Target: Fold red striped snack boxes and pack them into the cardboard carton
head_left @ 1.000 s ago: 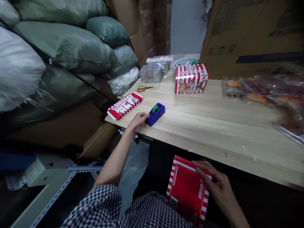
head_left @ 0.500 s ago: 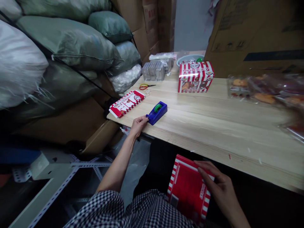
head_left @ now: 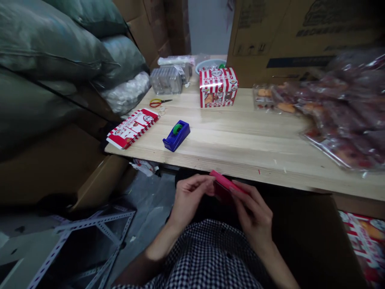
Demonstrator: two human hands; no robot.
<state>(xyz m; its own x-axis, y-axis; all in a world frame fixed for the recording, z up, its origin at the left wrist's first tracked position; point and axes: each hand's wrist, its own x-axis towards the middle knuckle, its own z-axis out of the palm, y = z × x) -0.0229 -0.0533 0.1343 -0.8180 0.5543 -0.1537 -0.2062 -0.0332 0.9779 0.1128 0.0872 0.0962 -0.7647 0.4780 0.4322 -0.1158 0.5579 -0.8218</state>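
Note:
Both of my hands meet below the front edge of the wooden table [head_left: 246, 148], over my lap. My left hand [head_left: 189, 196] pinches the near end of a flat red carton [head_left: 224, 185], seen edge-on. My right hand [head_left: 252, 210] is curled round the carton's other side. A blue tape dispenser [head_left: 176, 135] with a green roll stands on the table, apart from both hands. A stack of flat red-and-white striped cartons [head_left: 132, 128] lies at the table's left corner. An assembled striped box [head_left: 218, 87] stands farther back.
Clear bags of packed snacks [head_left: 337, 108] cover the table's right side. Scissors [head_left: 159, 103], clear plastic trays [head_left: 167, 79] and a bowl [head_left: 209, 64] lie at the back. Stuffed sacks [head_left: 60, 60] pile up at left, big cardboard boxes [head_left: 294, 36] behind. A metal rack frame [head_left: 90, 233] lies on the floor.
My left hand left the tape dispenser and came down to the red carton in my lap. The carton was turned from flat to edge-on. The view shifted right.

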